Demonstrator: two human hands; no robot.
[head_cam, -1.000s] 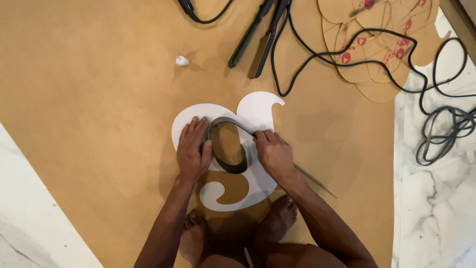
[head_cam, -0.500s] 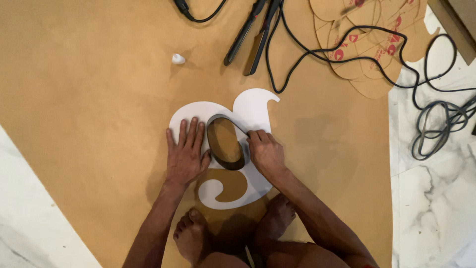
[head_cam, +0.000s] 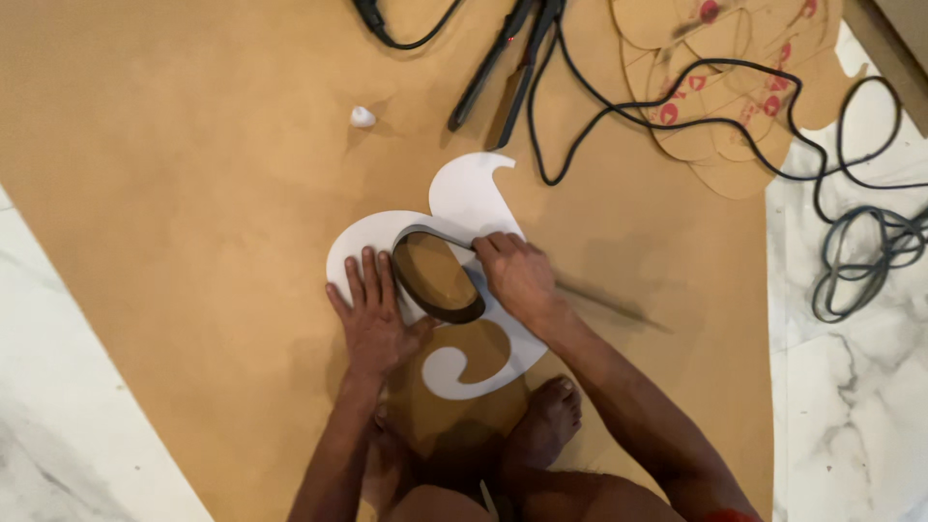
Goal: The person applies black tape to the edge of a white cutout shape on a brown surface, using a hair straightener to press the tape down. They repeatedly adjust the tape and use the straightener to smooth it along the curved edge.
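Observation:
A white curled cut-out shape point(head_cam: 471, 198) lies flat on a large brown board point(head_cam: 193, 193). A dark strip point(head_cam: 440, 275) stands on edge around the shape's oval opening. My left hand point(head_cam: 372, 314) lies flat on the shape's left side, fingers spread, thumb by the strip. My right hand point(head_cam: 517, 275) presses the strip's upper right end against the white shape with its fingertips. A thin dark stick point(head_cam: 609, 304) lies on the board just right of my right hand. My bare feet point(head_cam: 546, 425) rest on the board below the shape.
Two long black tools point(head_cam: 503, 63) with black cables point(head_cam: 677, 92) lie at the top. A pile of brown cut-out pieces point(head_cam: 735, 116) sits top right. A coiled grey cable point(head_cam: 865, 256) lies on the marble floor point(head_cam: 851, 387) at right. A small white cap point(head_cam: 362, 117) rests upper left.
The view shifted slightly. My left hand slid lower on the white shape and flattened. My right hand stays on the strip's upper right end.

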